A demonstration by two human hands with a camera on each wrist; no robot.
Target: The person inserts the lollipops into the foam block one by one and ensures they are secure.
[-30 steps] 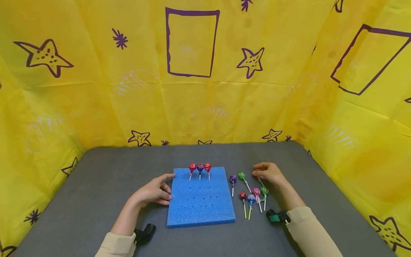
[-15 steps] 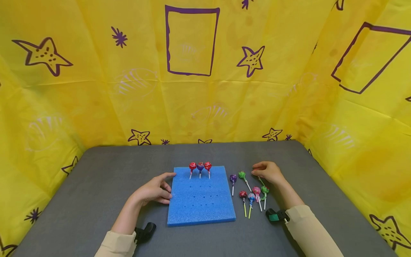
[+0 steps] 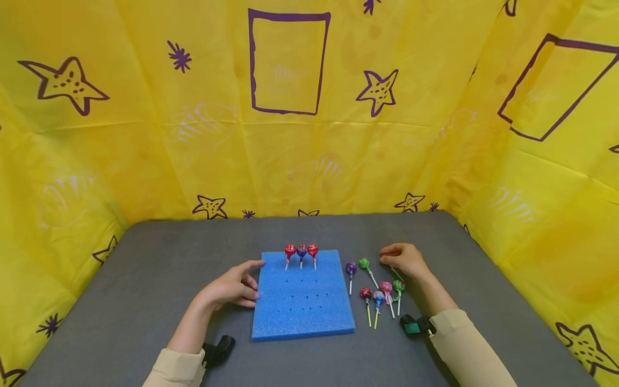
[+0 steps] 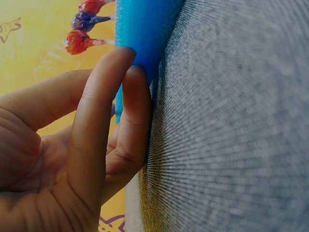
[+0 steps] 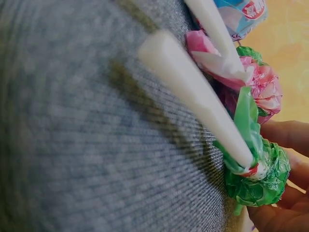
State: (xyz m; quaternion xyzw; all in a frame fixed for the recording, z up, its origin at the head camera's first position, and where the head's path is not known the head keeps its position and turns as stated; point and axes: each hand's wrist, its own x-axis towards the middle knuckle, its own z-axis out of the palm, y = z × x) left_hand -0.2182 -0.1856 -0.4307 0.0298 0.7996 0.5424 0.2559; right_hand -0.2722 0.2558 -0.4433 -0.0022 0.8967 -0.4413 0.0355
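Note:
My left hand (image 3: 233, 286) lies against the left edge of a blue foam board (image 3: 302, 320); its index finger reaches along the edge, and the thumb (image 4: 94, 116) touches the side in the left wrist view. Three wrapped lollipops stand in the board's back row: a red one (image 3: 290, 250), a purple one (image 3: 302, 250) and another red one (image 3: 312, 250). My right hand (image 3: 405, 260) pinches a lollipop whose green stick (image 3: 396, 273) shows below the fingers; its head is mostly hidden. In the right wrist view a green lollipop (image 5: 260, 181) covers the fingertips.
Right of the board lie loose lollipops: purple (image 3: 351, 270), green (image 3: 365, 264), dark red (image 3: 366, 294), blue (image 3: 379, 298), pink (image 3: 386, 288) and another green one (image 3: 398, 287). Rows of small holes (image 3: 307, 296) mark the board. Yellow printed cloth (image 3: 290, 161) walls the grey table (image 3: 184, 252).
The green stick under my right hand has tilted and shifted slightly, and a bit of red now shows beneath the fingers. My left hand and the board stay put.

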